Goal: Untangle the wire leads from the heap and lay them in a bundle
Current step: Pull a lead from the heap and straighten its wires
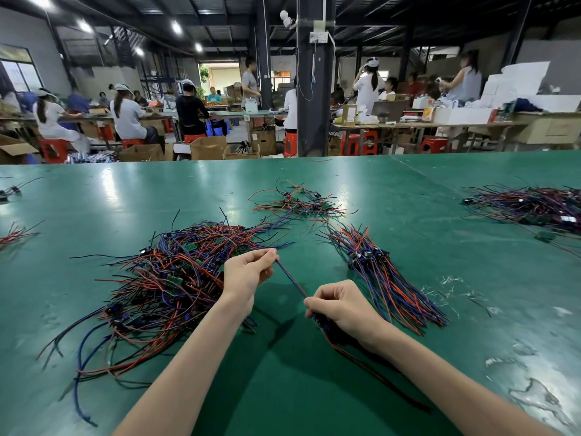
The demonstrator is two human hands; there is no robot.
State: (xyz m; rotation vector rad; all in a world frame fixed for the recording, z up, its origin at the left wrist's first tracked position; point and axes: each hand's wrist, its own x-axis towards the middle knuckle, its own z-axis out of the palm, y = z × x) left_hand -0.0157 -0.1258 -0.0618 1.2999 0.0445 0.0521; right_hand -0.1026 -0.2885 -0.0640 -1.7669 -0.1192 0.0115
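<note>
Now | pinching wire lead [290, 278], left hand [248, 273] | gripping same lead, right hand [342, 305] | heap [163, 278] 9 o'clock, bundle [385, 280] 3 o'clock

A tangled heap [176, 278] of red, blue and black wires sprawled left of middle near the tabletop's [283, 404] front edge. A straightened bundle [383, 272] lay just right, one lead [290, 280] stretched taut between them.
</note>
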